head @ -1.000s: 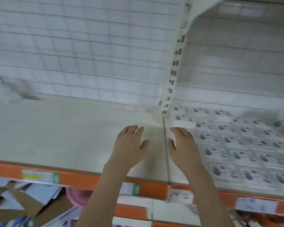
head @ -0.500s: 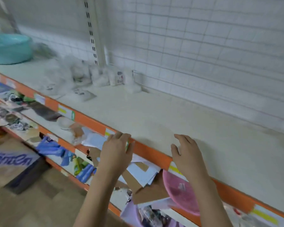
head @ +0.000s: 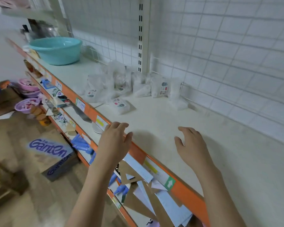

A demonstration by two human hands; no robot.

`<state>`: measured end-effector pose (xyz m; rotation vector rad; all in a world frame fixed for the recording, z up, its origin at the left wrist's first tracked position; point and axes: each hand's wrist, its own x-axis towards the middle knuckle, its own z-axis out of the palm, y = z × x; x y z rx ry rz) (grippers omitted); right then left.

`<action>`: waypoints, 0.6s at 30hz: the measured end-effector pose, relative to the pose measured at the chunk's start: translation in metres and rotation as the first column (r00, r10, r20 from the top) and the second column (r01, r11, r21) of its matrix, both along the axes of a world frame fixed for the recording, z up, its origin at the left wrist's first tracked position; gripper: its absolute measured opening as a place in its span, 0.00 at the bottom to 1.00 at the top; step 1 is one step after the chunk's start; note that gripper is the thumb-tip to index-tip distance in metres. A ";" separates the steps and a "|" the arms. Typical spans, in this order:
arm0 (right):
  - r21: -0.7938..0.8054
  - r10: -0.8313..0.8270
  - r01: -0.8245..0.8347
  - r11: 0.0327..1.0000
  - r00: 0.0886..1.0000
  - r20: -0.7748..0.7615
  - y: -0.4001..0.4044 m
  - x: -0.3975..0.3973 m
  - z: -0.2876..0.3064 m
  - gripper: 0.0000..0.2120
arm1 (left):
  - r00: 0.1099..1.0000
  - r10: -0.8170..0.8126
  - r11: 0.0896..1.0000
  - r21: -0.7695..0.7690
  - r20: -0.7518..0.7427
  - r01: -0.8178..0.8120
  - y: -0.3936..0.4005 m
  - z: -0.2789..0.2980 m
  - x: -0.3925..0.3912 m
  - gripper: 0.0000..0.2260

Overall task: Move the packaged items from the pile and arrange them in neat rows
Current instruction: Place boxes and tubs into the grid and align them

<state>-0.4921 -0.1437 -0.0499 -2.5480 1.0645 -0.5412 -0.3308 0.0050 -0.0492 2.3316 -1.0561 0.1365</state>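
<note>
Left hand (head: 114, 141) hovers over the shelf's (head: 162, 122) orange front edge, fingers loosely spread and holding nothing. Further along the shelf to the left, near its back edge against the wire grid, sits the pile of packets (head: 121, 84), with one flat packet (head: 120, 104) lying loose nearer the front edge. Right hand (head: 191, 145) hangs over the bare shelf top, likewise spread and empty. Both hands are well apart from the pile; the left hand is nearer, so it would likely reach first.
</note>
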 end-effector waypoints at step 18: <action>0.011 -0.251 0.252 0.968 0.966 -0.068 -0.016 0.089 -0.008 0.19 | 0.986 -0.166 0.935 0.312 -0.031 0.167 -0.087 -0.005 0.151 0.33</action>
